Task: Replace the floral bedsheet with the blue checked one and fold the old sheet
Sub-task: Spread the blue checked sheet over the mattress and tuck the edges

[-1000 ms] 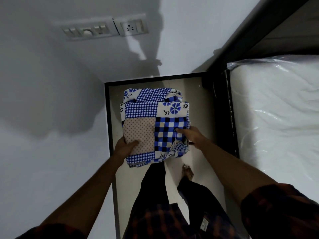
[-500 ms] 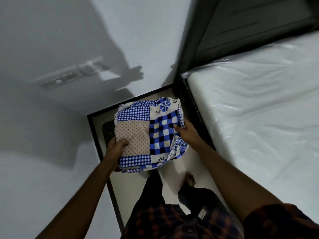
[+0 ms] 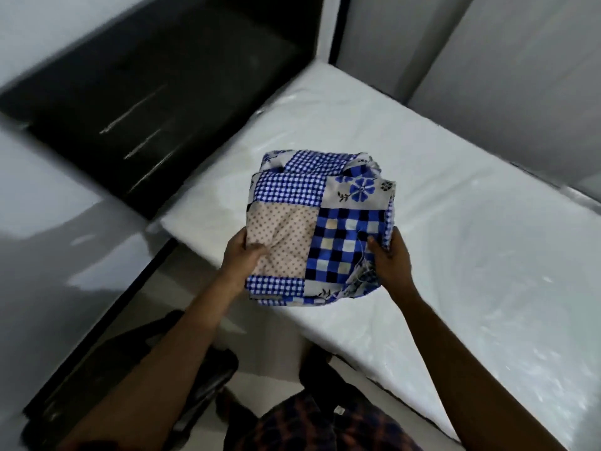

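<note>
A folded blue checked bedsheet (image 3: 320,219), a thick square bundle with gingham, dotted and blue-flower patches, hangs in the air over the near edge of the bare mattress (image 3: 471,242). My left hand (image 3: 242,255) grips its near left corner, thumb on the dotted patch. My right hand (image 3: 390,260) grips its near right edge, thumb on the dark checked patch. The mattress is white and wrapped in shiny plastic, with nothing on it. No floral sheet is in view.
A dark headboard (image 3: 156,102) stands at the mattress's far left end. Grey walls rise on the left and behind the bed. A strip of pale floor (image 3: 260,336) lies between the left wall and the bed, where my legs stand.
I have turned right from the wall towards the bed. Both hands carried the folded sheet from above the floor strip to over the mattress edge, grip unchanged.
</note>
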A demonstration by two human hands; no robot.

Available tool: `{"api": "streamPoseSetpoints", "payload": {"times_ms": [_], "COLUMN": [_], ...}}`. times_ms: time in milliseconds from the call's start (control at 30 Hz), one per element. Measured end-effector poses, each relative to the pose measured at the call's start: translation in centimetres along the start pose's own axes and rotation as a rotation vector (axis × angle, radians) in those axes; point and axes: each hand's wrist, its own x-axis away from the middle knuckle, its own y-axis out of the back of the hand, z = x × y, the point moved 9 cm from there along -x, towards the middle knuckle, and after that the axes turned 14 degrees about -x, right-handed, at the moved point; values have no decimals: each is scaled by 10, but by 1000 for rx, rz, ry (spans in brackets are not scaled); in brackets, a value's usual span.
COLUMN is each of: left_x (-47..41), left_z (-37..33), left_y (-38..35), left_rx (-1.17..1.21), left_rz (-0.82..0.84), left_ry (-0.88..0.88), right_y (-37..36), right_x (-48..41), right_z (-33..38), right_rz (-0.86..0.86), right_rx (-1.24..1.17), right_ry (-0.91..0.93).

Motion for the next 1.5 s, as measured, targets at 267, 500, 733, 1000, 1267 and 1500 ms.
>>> {"api": "streamPoseSetpoints", "payload": {"times_ms": [267,500,733,1000,1267,1500], "left_x": [-98,-116,-108,-124,-143,-181], "left_z": [-31,11,41,20,14,-42], "left_y": [-224,-295,-338,-356,-366,-401], "left_rx": [-676,-1000,-1117,-1071,-1212,-1164], "left_rz": [277,348,550,564,745,650], "left_ry": [5,-185,-334,-273,-409,-603], "right_y": [202,223,211,202,205,219], "right_x": [-48,-44,-69,-75,-50,-114], "right_z": [-132,-257,-271,-251,-257,-204], "right_rz": [-404,-461,-545,-590,-735,-615], "right_rx": [-100,-238,-135,-127,-149,312], "right_ry": [-348,-726,-720,-751,-929,-416]}}
